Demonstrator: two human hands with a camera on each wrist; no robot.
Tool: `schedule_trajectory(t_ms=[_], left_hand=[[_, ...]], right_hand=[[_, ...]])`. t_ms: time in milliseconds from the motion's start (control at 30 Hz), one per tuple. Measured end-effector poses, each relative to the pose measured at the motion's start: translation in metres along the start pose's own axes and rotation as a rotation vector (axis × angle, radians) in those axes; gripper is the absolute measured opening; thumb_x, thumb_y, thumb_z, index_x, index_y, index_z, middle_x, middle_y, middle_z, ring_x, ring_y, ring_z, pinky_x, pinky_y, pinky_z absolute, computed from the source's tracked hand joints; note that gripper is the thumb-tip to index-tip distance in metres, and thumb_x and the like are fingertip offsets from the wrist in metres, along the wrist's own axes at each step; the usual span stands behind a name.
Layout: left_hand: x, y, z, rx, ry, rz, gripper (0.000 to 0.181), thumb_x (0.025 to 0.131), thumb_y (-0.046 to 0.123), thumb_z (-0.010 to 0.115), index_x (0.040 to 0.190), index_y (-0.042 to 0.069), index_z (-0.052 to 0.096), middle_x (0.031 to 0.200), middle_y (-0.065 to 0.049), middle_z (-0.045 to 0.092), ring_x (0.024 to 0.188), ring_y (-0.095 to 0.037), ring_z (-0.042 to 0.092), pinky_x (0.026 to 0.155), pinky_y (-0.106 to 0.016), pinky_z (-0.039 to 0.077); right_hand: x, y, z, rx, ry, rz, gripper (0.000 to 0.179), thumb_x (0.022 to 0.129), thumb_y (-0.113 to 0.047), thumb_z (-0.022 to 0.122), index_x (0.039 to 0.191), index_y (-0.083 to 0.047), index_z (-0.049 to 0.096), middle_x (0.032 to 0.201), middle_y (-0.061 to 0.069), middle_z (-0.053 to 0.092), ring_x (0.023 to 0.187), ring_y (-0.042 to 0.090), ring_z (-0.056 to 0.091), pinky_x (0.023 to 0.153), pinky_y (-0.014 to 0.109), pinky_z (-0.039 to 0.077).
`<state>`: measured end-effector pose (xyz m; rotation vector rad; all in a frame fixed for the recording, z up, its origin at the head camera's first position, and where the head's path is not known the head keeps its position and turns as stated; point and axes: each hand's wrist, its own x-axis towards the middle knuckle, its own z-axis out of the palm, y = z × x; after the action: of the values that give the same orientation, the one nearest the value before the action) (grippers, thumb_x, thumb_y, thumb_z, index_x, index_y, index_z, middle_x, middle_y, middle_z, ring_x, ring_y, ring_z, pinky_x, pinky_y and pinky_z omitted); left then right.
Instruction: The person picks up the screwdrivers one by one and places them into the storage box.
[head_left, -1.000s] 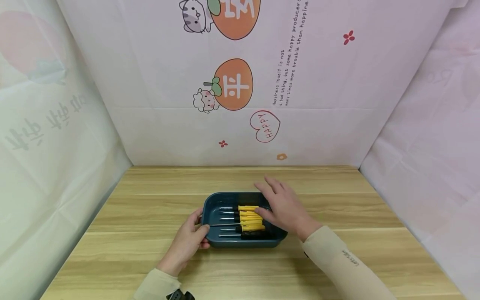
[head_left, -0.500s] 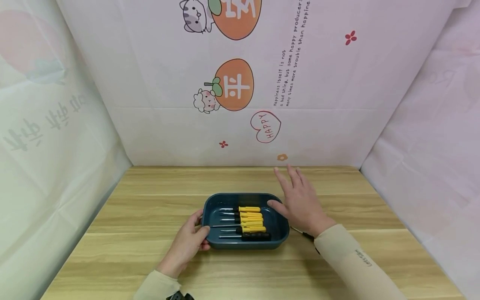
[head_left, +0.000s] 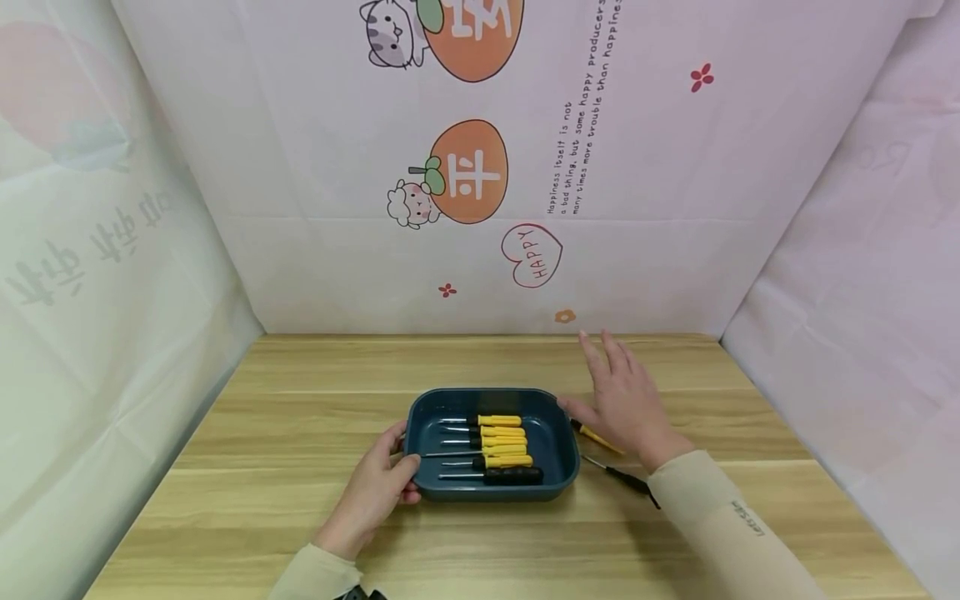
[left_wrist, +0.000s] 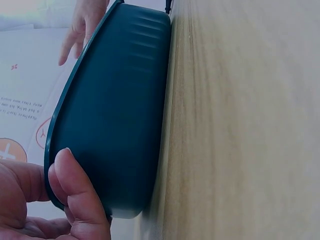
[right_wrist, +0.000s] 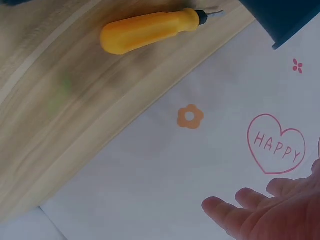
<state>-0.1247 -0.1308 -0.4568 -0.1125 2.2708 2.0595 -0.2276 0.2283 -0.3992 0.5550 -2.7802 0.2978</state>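
A dark teal plastic tray (head_left: 491,493) holds several yellow-handled screwdrivers (head_left: 504,432) and a black-handled screwdriver (head_left: 517,475), shafts pointing left. My left hand (head_left: 375,483) grips the tray's left end, thumb over the rim and fingers outside, as the left wrist view shows on the tray's outer wall (left_wrist: 110,110). Fingers spread, my right hand (head_left: 628,407) hovers by the right end, thumb near the rim, holding nothing. Beneath it a yellow-handled screwdriver (right_wrist: 150,31) lies on the table, partly hidden in the head view. Another black-handled screwdriver (head_left: 628,479) lies by the right sleeve.
The wooden table (head_left: 315,417) runs back to a printed white cloth wall (head_left: 637,250). Cloth sides close it in at the left (head_left: 112,333) and right (head_left: 847,333).
My right hand has moved right, from over the tray to beyond its right end, uncovering the two screwdrivers on the table. My left hand stays on the tray, which hardly shifts.
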Motion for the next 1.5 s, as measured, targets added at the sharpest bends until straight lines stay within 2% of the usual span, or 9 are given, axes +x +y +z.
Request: schedule_trajectory(t_ms=[267, 533, 833, 967, 1200, 1367, 1500], left_hand=[[-0.003, 0.000, 0.001, -0.014, 0.005, 0.010, 0.059, 0.103, 0.010, 0.056, 0.159, 0.009, 0.039, 0.142, -0.021, 0.049, 0.073, -0.021, 0.058, 0.058, -0.030, 0.057], [-0.001, 0.000, 0.002, -0.009, -0.002, 0.006, 0.059, 0.103, 0.010, 0.056, 0.159, 0.009, 0.038, 0.144, -0.022, 0.049, 0.074, -0.021, 0.059, 0.060, -0.029, 0.058], [0.000, -0.001, 0.001, -0.005, 0.002, 0.006, 0.060, 0.103, 0.010, 0.056, 0.160, 0.009, 0.037, 0.145, -0.022, 0.048, 0.073, -0.021, 0.059, 0.059, -0.029, 0.058], [-0.001, -0.001, 0.001, -0.011, 0.004, 0.012, 0.060, 0.103, 0.010, 0.056, 0.159, 0.009, 0.038, 0.143, -0.021, 0.049, 0.073, -0.022, 0.059, 0.059, -0.030, 0.058], [0.000, 0.000, 0.000, -0.007, 0.004, 0.010, 0.060, 0.103, 0.010, 0.056, 0.160, 0.009, 0.038, 0.144, -0.022, 0.048, 0.074, -0.021, 0.060, 0.060, -0.030, 0.059], [0.000, -0.001, 0.000, -0.005, 0.007, 0.005, 0.060, 0.103, 0.010, 0.056, 0.160, 0.010, 0.038, 0.144, -0.022, 0.048, 0.074, -0.021, 0.060, 0.060, -0.029, 0.059], [-0.001, -0.001, 0.000, -0.005, 0.007, 0.013, 0.060, 0.103, 0.010, 0.056, 0.160, 0.009, 0.037, 0.144, -0.022, 0.048, 0.073, -0.021, 0.059, 0.059, -0.030, 0.058]], right_hand=[[-0.004, 0.009, 0.002, 0.015, -0.048, 0.055, 0.109, 0.094, -0.063, 0.065, 0.169, -0.023, -0.004, 0.172, 0.025, 0.009, 0.153, 0.053, 0.021, 0.119, 0.073, 0.025], [-0.007, 0.013, 0.005, 0.026, -0.082, 0.066, 0.109, 0.094, -0.071, 0.057, 0.169, -0.020, -0.003, 0.170, 0.029, 0.014, 0.149, 0.057, 0.027, 0.115, 0.075, 0.029], [-0.010, 0.017, 0.011, 0.024, -0.119, 0.083, 0.111, 0.094, -0.064, 0.064, 0.169, -0.017, -0.003, 0.169, 0.029, 0.018, 0.140, 0.062, 0.038, 0.112, 0.075, 0.034], [-0.011, 0.019, 0.011, 0.015, -0.128, 0.077, 0.113, 0.094, -0.061, 0.067, 0.169, -0.015, -0.005, 0.167, 0.029, 0.026, 0.139, 0.059, 0.042, 0.111, 0.074, 0.035], [-0.013, 0.021, 0.013, 0.015, -0.143, 0.071, 0.109, 0.096, -0.059, 0.065, 0.168, -0.008, 0.002, 0.155, 0.035, 0.043, 0.138, 0.056, 0.046, 0.111, 0.071, 0.038], [-0.014, 0.023, 0.015, 0.031, -0.166, 0.068, 0.105, 0.098, -0.052, 0.067, 0.168, -0.006, 0.003, 0.143, 0.038, 0.053, 0.129, 0.058, 0.054, 0.107, 0.069, 0.043], [-0.015, 0.024, 0.017, 0.013, -0.192, 0.070, 0.104, 0.098, -0.051, 0.067, 0.167, -0.005, 0.005, 0.134, 0.038, 0.060, 0.119, 0.056, 0.061, 0.100, 0.066, 0.050]])
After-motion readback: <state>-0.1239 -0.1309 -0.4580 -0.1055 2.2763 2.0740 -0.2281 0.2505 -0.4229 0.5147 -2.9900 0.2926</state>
